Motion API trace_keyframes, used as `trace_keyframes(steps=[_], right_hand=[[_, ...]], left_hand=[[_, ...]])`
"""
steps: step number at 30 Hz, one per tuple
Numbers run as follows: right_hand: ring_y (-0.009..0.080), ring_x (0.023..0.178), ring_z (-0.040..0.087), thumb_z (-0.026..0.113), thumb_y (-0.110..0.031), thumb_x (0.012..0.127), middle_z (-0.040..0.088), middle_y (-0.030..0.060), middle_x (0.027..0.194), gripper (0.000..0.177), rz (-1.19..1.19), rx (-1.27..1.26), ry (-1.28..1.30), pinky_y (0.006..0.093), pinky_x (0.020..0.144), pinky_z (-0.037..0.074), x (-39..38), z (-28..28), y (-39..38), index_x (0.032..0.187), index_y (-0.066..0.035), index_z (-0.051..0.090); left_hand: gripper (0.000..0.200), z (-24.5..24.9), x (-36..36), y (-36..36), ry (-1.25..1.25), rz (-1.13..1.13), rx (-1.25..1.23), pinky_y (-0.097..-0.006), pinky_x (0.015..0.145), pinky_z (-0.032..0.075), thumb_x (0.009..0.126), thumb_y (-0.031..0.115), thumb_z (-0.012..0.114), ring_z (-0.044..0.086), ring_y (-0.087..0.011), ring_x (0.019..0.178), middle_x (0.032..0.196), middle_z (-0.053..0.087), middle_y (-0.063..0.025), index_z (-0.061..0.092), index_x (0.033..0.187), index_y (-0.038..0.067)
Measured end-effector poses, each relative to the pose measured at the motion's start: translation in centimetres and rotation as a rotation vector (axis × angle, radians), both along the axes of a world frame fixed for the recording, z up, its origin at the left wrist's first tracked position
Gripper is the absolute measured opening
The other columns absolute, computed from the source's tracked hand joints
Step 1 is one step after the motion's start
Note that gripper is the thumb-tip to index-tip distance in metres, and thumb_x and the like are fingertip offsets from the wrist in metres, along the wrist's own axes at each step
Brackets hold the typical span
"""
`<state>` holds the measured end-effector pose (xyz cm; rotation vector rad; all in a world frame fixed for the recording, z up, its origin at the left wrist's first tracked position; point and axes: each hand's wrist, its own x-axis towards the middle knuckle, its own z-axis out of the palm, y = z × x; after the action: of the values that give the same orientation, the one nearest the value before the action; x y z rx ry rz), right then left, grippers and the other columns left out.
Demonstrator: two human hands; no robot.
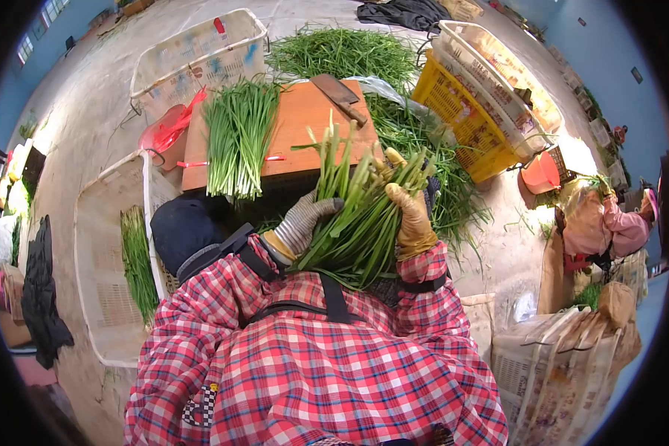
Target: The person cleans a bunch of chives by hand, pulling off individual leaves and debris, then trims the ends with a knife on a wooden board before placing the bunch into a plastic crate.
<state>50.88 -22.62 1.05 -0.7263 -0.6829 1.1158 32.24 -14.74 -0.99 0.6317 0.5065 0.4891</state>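
A loose bunch of garlic chives (364, 230) is held up before my chest, pale cut ends upward and green leaves hanging to my lap. My left hand (305, 223), in a grey-and-white glove, is closed around its left side. My right hand (411, 219), in a stained yellowish glove, grips the right side with the thumb raised. Just beyond, a neater pile of chives (241, 137) lies on an orange-brown board (301, 123), across a red tie (275, 157). A cleaver (338, 95) rests at the board's far right corner.
Loose greens (342, 56) heap behind and right of the board. White crates stand at far left (201, 63) and near left (104, 223), the latter holding chives. A yellow crate (461, 119) with white crates in it leans right. Another person (602, 219) sits at far right.
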Motion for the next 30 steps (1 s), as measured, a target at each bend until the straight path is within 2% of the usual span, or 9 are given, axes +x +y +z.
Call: trace_keyframes(steps=[3, 5, 6, 10, 14, 18, 25, 29, 30], right_hand=[[0.0244, 0.109, 0.057, 0.071, -0.012, 0.08, 0.056, 0.0108, 0.122, 0.069, 0.016, 0.013, 0.06, 0.0386, 0.095, 0.046, -0.3, 0.3, -0.3, 0.138, -0.003, 0.035], [0.0236, 0.106, 0.059, 0.073, -0.017, 0.079, 0.058, 0.0107, 0.118, 0.072, 0.028, 0.033, -0.062, 0.0376, 0.093, 0.047, -0.1, 0.3, -0.3, 0.138, -0.001, 0.033], [0.021, 0.1, 0.06, 0.074, -0.021, 0.078, 0.062, 0.0094, 0.108, 0.073, 0.042, 0.069, -0.079, 0.0338, 0.089, 0.048, -0.3, 0.3, -0.1, 0.136, 0.0, 0.036], [0.0138, 0.085, 0.059, 0.073, -0.016, 0.08, 0.064, 0.0046, 0.093, 0.062, 0.061, -0.039, -0.121, 0.028, 0.08, 0.048, -0.5, 0.9, -0.2, 0.132, 0.0, 0.044], [0.0095, 0.088, 0.058, 0.069, -0.005, 0.082, 0.064, 0.0028, 0.099, 0.052, 0.007, -0.106, -0.098, 0.0246, 0.08, 0.048, -1.2, 1.1, 0.0, 0.13, -0.002, 0.047], [0.0106, 0.087, 0.061, 0.066, 0.001, 0.083, 0.064, 0.0027, 0.102, 0.046, -0.079, -0.134, -0.082, 0.0246, 0.078, 0.05, -2.7, 1.2, 0.4, 0.126, -0.002, 0.051], [0.0127, 0.083, 0.063, 0.064, -0.001, 0.085, 0.066, 0.0054, 0.099, 0.039, -0.216, -0.072, -0.077, 0.0255, 0.077, 0.052, -2.0, 0.8, 0.4, 0.122, -0.001, 0.053], [0.0123, 0.09, 0.062, 0.064, -0.003, 0.085, 0.064, 0.0061, 0.106, 0.044, -0.204, -0.067, -0.13, 0.0256, 0.081, 0.051, -1.2, 0.1, 0.6, 0.127, -0.001, 0.05], [0.0117, 0.092, 0.06, 0.067, -0.006, 0.083, 0.062, 0.0055, 0.108, 0.049, -0.122, -0.07, -0.094, 0.0254, 0.082, 0.05, -0.3, -1.0, 0.4, 0.128, -0.002, 0.049]], left_hand=[[0.032, -0.8, -0.6, 0.6, 0.013, 0.051, 0.02, -0.0324, 0.079, 0.055, 0.083, 0.009, 0.064, 0.066, -0.0191, 0.085, 0.098, 0.066, -0.0094, 0.057, 0.113, 0.001], [0.031, -0.6, -0.8, 0.7, -0.006, 0.056, 0.017, -0.032, 0.078, 0.055, 0.084, 0.007, 0.063, 0.066, -0.0192, 0.083, 0.097, 0.067, -0.0095, 0.057, 0.113, 0.001], [0.031, -0.6, -0.8, 0.8, -0.028, 0.057, 0.007, -0.0321, 0.076, 0.055, 0.084, 0.007, 0.063, 0.066, -0.0193, 0.083, 0.097, 0.067, -0.0096, 0.057, 0.113, 0.001], [0.031, 0.2, -0.8, 1.3, -0.06, 0.089, -0.019, -0.0322, 0.071, 0.056, 0.083, 0.007, 0.063, 0.066, -0.0194, 0.08, 0.095, 0.067, -0.0099, 0.057, 0.113, 0.001], [0.034, 1.6, -0.4, 0.9, -0.052, 0.134, 0.077, -0.0304, 0.074, 0.054, 0.081, 0.005, 0.066, 0.065, -0.0169, 0.082, 0.098, 0.066, -0.0077, 0.057, 0.114, 0.001], [0.044, 1.0, 0.7, 0.1, -0.036, 0.185, 0.206, -0.0276, 0.081, 0.05, 0.077, 0.003, 0.071, 0.062, -0.0136, 0.089, 0.101, 0.065, -0.0056, 0.056, 0.119, 0.001], [0.042, -0.4, 0.1, 0.7, 0.084, 0.214, 0.284, -0.0276, 0.082, 0.051, 0.079, 0.001, 0.068, 0.063, -0.0137, 0.088, 0.102, 0.066, -0.0068, 0.055, 0.119, 0.0], [0.047, -0.1, 1.1, -0.5, 0.067, 0.254, 0.309, -0.0252, 0.08, 0.052, 0.078, -0.001, 0.069, 0.062, -0.0121, 0.087, 0.101, 0.065, -0.0071, 0.052, 0.122, -0.002], [0.045, -0.1, 1.5, -0.7, 0.09, 0.242, 0.363, -0.0251, 0.08, 0.051, 0.079, -0.001, 0.068, 0.061, -0.0122, 0.087, 0.101, 0.065, -0.0066, 0.053, 0.121, -0.001]])
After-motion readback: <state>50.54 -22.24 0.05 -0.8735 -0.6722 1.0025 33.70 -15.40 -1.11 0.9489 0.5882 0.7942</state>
